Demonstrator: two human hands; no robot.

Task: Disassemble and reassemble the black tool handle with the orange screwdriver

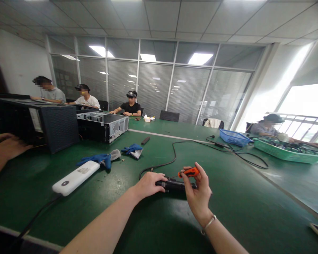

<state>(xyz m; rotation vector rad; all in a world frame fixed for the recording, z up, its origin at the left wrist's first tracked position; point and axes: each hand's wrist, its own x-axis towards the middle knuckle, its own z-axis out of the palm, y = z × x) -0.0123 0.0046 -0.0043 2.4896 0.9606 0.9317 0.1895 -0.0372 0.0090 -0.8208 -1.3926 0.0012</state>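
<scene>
A long black device (175,185) lies across the green table in front of me, with a black cable near its left end. My left hand (150,185) grips that left end between thumb and fingers. In my right hand (198,188) is a screwdriver with an orange and black handle (190,172). Its thin shaft points left, just above the device. My right fingers partly hide the device's right end, and I cannot tell whether the screwdriver's tip touches anything.
Left are a white power bank-like box (76,178), blue-grey gloves (103,159), computer cases (59,127) and another person's hands (9,146). A blue basket (234,138) and green basket (286,152) stand right, near cables. Several people sit around the table.
</scene>
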